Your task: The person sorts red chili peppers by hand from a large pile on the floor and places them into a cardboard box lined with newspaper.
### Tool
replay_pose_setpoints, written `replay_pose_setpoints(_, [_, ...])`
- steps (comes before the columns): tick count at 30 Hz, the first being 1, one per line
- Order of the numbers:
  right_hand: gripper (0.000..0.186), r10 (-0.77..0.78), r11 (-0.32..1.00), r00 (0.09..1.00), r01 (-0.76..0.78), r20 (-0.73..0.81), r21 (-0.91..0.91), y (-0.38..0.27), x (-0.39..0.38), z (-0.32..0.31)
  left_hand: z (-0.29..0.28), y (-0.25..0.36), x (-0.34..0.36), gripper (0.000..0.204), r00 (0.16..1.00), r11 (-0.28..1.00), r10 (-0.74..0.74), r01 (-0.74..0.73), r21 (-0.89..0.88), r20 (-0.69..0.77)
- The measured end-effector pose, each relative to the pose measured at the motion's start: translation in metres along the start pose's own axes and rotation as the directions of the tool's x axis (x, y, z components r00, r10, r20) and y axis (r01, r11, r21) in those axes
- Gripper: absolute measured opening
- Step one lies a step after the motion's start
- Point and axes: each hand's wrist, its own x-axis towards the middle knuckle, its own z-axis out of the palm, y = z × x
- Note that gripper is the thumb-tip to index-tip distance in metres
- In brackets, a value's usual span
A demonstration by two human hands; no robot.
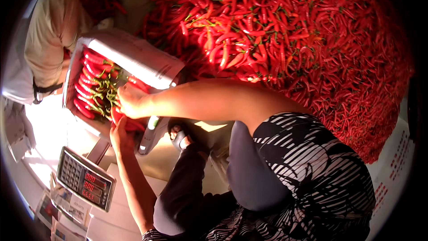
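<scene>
A white cardboard box (133,53) stands to the left, its flap raised on the far side. Red chili peppers (87,78) lie in a row along its left wall, green stems turned inward, and more peppers lie along its right side. Both hands are at the near right part of the box. My right hand (132,101) reaches across from the right, fingers curled down at the stems. From below comes my left hand (120,136), its fingertips closed on a red chili pepper (117,115) between the two hands. The right fingers seem closed on that pepper too, though their tips are partly hidden.
A large heap of red chili peppers (285,31) fills the far and right side. A scale display (87,178) stands near left, below the box. Another person's bent leg (55,31) is beyond the box. My sandalled foot (180,138) rests right of it.
</scene>
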Motion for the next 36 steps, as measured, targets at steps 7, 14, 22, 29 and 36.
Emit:
replay_pose_setpoints(7, [0.038, -0.556, 0.623, 0.823, 0.319, -0.116, -0.714, 0.018, -0.02, -0.009, -0.015, -0.023, 0.004, 0.045, 0.792, 0.146, 0.606, -0.2, 0.969, 0.072])
replay_pose_setpoints(14, [0.029, -0.763, 0.553, 0.647, 0.662, 0.013, -0.505, 0.026, -0.048, -0.054, 0.055, 0.047, -0.035, 0.053, 0.967, -0.35, 0.24, 0.167, 0.922, -0.084])
replay_pose_setpoints(22, [0.019, -0.486, 0.831, 0.729, 0.556, -0.483, 0.002, 0.155, -0.126, -0.184, 0.031, 0.081, -0.021, 0.052, 0.981, -0.498, -0.09, 0.105, 0.861, -0.172])
replay_pose_setpoints(29, [0.015, -0.087, 0.994, 0.57, -0.01, -0.817, -0.113, 0.273, -0.156, -0.288, 0.236, 0.127, -0.091, 0.026, 0.858, -0.181, -0.116, -0.514, 0.838, 0.501])
replay_pose_setpoints(36, [0.016, -0.093, 0.758, 0.842, -0.286, -0.531, -0.586, 0.274, -0.147, -0.316, 0.4, -0.003, 0.023, 0.022, 0.453, -0.106, -0.091, -0.89, 0.444, 0.887])
